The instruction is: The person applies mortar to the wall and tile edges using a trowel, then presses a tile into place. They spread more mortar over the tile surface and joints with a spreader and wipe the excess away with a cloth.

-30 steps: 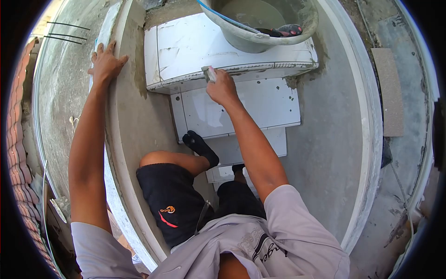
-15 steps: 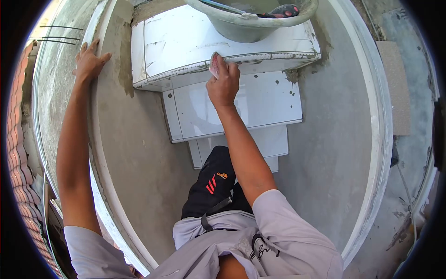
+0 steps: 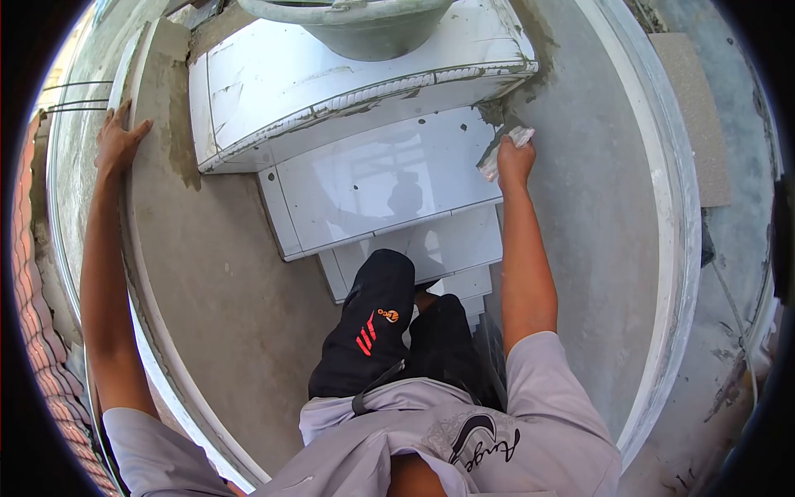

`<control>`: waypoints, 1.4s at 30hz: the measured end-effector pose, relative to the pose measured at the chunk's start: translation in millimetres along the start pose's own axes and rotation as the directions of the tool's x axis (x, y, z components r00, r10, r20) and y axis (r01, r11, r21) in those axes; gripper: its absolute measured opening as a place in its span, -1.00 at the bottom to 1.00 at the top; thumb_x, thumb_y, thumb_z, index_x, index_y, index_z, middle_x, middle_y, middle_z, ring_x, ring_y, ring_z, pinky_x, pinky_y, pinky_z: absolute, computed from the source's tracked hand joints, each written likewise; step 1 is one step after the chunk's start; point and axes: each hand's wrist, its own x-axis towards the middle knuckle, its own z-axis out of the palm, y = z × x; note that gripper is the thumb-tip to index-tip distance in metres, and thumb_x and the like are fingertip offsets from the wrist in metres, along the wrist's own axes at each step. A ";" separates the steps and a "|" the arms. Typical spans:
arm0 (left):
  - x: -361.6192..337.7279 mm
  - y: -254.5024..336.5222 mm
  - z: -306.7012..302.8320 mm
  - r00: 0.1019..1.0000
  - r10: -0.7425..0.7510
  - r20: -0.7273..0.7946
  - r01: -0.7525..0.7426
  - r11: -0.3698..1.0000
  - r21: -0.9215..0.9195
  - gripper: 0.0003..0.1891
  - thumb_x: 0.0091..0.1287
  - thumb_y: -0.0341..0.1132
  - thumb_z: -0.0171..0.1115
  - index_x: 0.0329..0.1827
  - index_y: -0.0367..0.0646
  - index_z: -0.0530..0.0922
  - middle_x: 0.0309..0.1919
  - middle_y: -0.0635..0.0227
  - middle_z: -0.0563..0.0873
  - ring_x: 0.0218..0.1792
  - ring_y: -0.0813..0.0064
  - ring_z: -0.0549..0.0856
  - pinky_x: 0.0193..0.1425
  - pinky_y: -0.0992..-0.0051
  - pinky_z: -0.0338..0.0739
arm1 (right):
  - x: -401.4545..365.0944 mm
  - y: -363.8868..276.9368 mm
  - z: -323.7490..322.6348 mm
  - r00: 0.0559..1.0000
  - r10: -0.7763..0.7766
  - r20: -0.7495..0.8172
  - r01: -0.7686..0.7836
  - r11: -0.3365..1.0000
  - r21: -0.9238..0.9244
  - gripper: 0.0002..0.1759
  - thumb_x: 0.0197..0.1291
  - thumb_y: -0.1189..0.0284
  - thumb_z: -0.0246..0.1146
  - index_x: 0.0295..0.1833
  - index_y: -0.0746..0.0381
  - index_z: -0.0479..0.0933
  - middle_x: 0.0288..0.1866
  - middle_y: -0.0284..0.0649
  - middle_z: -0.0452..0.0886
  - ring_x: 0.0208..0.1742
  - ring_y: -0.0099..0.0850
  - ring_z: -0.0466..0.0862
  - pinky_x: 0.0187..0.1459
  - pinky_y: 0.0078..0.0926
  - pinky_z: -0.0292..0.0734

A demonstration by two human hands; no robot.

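My left hand (image 3: 121, 141) rests with fingers spread on top of the left side wall (image 3: 153, 62). A crumpled, thin white and pink sheet (image 3: 520, 135) is gripped in my right hand (image 3: 515, 163); part of it hangs out toward the stairs. That hand is at the right end of the second white-tiled step (image 3: 356, 186), close to the grey right wall (image 3: 580, 224). Above it, the upper tiled step (image 3: 273, 58) has grey mortar smears along its ridged front edge. Small mortar spots dot the second step.
A grey mortar tub (image 3: 373, 33) stands on the upper step. More tiled steps (image 3: 439, 248) descend beneath my legs. Wet mortar marks the wall (image 3: 184, 124) by the step's left end. Roof tiles (image 3: 45, 331) lie beyond the left wall, and thin rods (image 3: 79, 105) stick out there.
My right hand has moved right and slightly down, from the upper step's front edge to the right end of the second step. The view has shifted; my left hand stays on the wall.
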 end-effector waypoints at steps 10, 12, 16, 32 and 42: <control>8.7 -0.5 -11.9 0.998 0.065 -0.011 -0.066 0.984 -0.168 -0.14 0.15 0.00 0.49 0.54 -0.08 0.42 0.52 -0.17 0.37 0.50 -0.05 0.42 0.57 0.22 0.32 | 6.4 66.9 12.5 0.987 0.037 0.155 -0.058 0.989 0.133 -0.69 0.19 0.54 0.26 0.06 0.37 0.63 -0.11 -0.12 0.74 -0.12 -0.26 0.71 0.01 -0.31 0.57; 9.1 3.7 -19.1 0.996 0.094 0.004 -0.092 0.978 -0.188 -0.13 0.16 -0.01 0.48 0.54 -0.17 0.40 0.49 -0.17 0.40 0.50 -0.02 0.43 0.55 0.23 0.35 | 2.5 76.6 10.7 0.987 0.029 0.156 -0.060 0.978 0.200 -0.71 0.22 0.55 0.29 0.06 0.38 0.61 -0.10 -0.16 0.72 -0.15 -0.34 0.70 -0.07 -0.33 0.58; 16.2 2.5 -16.6 0.991 0.126 0.046 -0.107 0.949 -0.297 -0.10 0.17 -0.09 0.48 0.55 -0.32 0.33 0.36 -0.15 0.57 0.34 0.01 0.61 0.41 0.26 0.49 | -5.8 88.6 1.1 0.984 0.039 0.171 -0.082 0.964 0.251 -0.70 0.21 0.54 0.27 0.05 0.37 0.62 -0.12 -0.15 0.72 -0.16 -0.31 0.71 -0.05 -0.31 0.59; -163.2 306.9 -108.3 0.674 0.730 0.118 -0.204 0.337 -0.919 -0.69 0.37 -0.09 0.41 -0.07 -0.16 0.78 -0.26 0.31 0.85 -0.20 0.51 0.84 -0.27 0.48 0.74 | -14.5 80.0 -19.6 0.982 0.106 0.155 -0.165 0.884 0.437 -0.69 0.21 0.57 0.27 0.06 0.42 0.57 -0.14 -0.14 0.68 -0.20 -0.29 0.72 -0.16 -0.24 0.65; -269.5 384.4 241.4 0.897 0.431 -0.100 -0.388 0.659 -0.644 -0.35 0.43 0.02 0.26 0.51 -0.09 0.44 0.55 -0.04 0.32 0.59 -0.07 0.20 0.61 -0.08 0.02 | -3.7 43.0 -32.1 0.910 -0.415 0.008 0.386 0.839 -0.384 -0.60 0.16 0.51 0.24 0.13 0.38 0.61 -0.06 0.04 0.70 -0.11 0.01 0.71 0.03 -0.13 0.58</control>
